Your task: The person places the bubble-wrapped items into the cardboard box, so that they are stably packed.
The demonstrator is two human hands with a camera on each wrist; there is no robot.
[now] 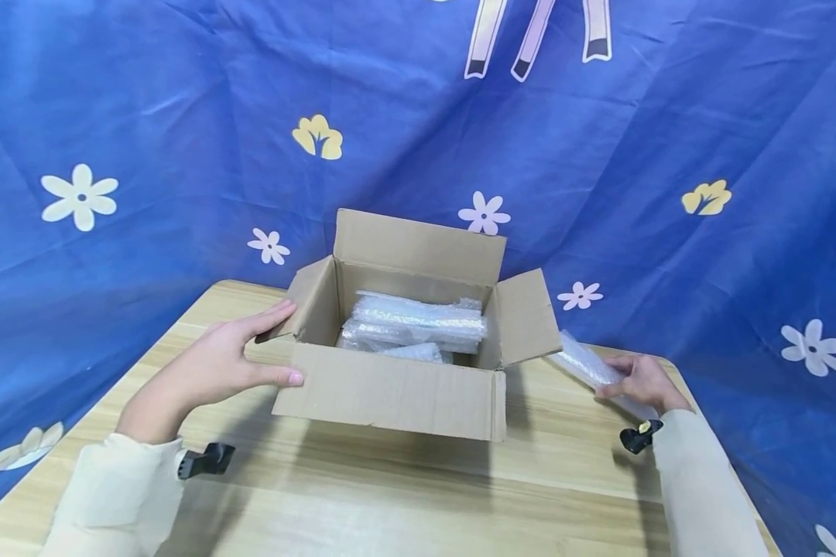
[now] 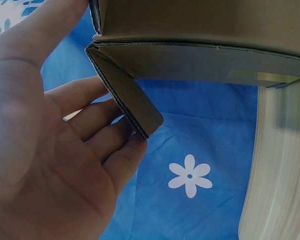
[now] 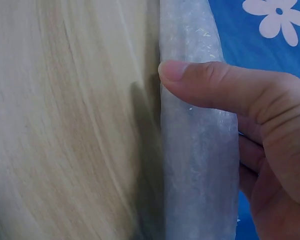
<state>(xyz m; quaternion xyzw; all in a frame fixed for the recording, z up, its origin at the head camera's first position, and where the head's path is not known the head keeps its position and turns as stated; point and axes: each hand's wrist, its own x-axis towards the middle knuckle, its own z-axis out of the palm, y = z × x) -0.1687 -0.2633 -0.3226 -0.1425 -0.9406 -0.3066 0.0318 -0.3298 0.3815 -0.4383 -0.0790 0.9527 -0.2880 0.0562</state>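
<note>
An opened cardboard box [image 1: 390, 394] stands on the table with its flaps folded out. Several bubble-wrap packets [image 1: 418, 313] lie inside it, one over another. At the box's left front corner, my left hand [image 1: 216, 360] holds on, its fingers against the side flap [image 2: 125, 92] and its thumb on the front flap. To the right of the box, my right hand [image 1: 641, 381] grips a long, clear bubble-wrap packet [image 3: 197, 165]. The thumb lies across its near face and the other fingers go behind it. In the head view the packet's far end reaches the right flap.
The wooden table [image 1: 390, 495] has rounded far corners, with its right edge close beside my right hand. Behind it hangs a blue cloth [image 1: 404, 100] printed with flowers, near the box's raised back flap [image 1: 418, 246]. A black strap [image 1: 205, 461] sits at the left wrist.
</note>
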